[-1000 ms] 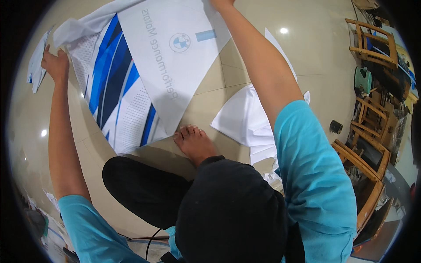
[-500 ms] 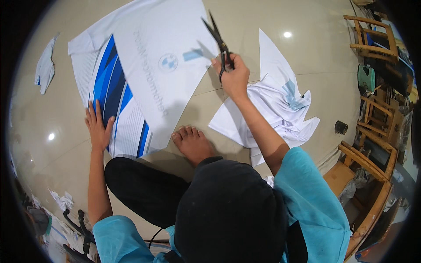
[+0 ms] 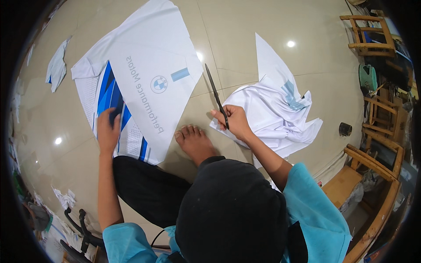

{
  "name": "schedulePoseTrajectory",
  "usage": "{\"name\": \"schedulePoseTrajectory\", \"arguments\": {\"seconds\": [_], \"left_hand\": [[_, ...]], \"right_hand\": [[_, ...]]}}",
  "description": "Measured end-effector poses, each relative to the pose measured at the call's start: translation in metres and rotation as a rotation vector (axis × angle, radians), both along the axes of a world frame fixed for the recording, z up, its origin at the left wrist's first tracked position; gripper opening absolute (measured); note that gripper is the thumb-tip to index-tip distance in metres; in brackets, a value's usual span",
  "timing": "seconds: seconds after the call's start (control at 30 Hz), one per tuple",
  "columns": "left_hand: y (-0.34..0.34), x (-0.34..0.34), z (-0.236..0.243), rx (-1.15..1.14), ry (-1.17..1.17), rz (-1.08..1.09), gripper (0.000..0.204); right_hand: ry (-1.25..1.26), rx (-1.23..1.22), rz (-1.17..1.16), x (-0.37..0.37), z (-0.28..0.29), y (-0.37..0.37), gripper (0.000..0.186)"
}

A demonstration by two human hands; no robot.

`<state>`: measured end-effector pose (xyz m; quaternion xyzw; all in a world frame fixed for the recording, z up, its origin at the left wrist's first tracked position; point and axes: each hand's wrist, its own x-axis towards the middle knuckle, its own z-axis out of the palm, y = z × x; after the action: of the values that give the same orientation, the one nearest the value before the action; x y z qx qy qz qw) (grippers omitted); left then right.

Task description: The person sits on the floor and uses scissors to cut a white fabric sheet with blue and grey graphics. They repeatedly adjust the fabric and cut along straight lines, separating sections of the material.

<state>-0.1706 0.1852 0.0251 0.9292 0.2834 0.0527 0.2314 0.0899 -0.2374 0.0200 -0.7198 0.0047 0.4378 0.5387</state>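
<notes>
In my right hand point(image 3: 237, 122) are black scissors point(image 3: 215, 90), their blades together and pointing away from me over the bare floor. A large piece of white fabric point(image 3: 144, 39) with pale lettering, a round emblem and a small blue-grey rectangle lies folded on the tiles to the left. Blue and navy stripes point(image 3: 110, 90) show along its left side. Over those stripes is my left hand point(image 3: 108, 131), fingers bent and thumb apart, with nothing visibly gripped. My bare foot point(image 3: 195, 142) rests between this piece and a crumpled white fabric point(image 3: 263, 105) on the right.
A small white scrap point(image 3: 57, 65) lies at the far left. Wooden frames point(image 3: 372, 37), a green container point(image 3: 367, 77) and a dark cup-like object point(image 3: 345, 129) line the right side. A black-framed object point(image 3: 83, 228) stands at the lower left.
The scissors have come back toward me off the large fabric, and their blades have closed. My left hand has shifted rightward, its fingers now more bent than flat.
</notes>
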Motion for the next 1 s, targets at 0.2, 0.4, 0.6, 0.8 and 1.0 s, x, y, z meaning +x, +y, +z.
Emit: {"name": "schedulePoseTrajectory", "arguments": {"seconds": [0.2, 0.4, 0.6, 0.8, 1.0], "left_hand": [[-0.143, 0.113, 0.007, -0.125, -0.252, -0.275, 0.026], [-0.181, 0.139, -0.033, -0.067, -0.265, -0.201, 0.024], [-0.195, 0.142, -0.051, 0.002, -0.343, -0.156, 0.016], [-0.195, 0.143, -0.053, -0.063, -0.388, -0.096, 0.013], [-0.194, 0.143, -0.053, -0.056, -0.410, -0.094, 0.015]], "right_hand": [[0.176, -0.099, 0.101, -0.012, 0.010, -0.029, 0.053], [0.252, -0.125, 0.155, -0.011, 0.004, -0.038, 0.053], [0.311, -0.102, 0.163, -0.007, 0.005, -0.029, 0.047], [0.311, -0.123, 0.151, -0.009, 0.002, -0.022, 0.043], [0.259, -0.130, 0.143, -0.006, 0.005, -0.010, 0.046]]}}
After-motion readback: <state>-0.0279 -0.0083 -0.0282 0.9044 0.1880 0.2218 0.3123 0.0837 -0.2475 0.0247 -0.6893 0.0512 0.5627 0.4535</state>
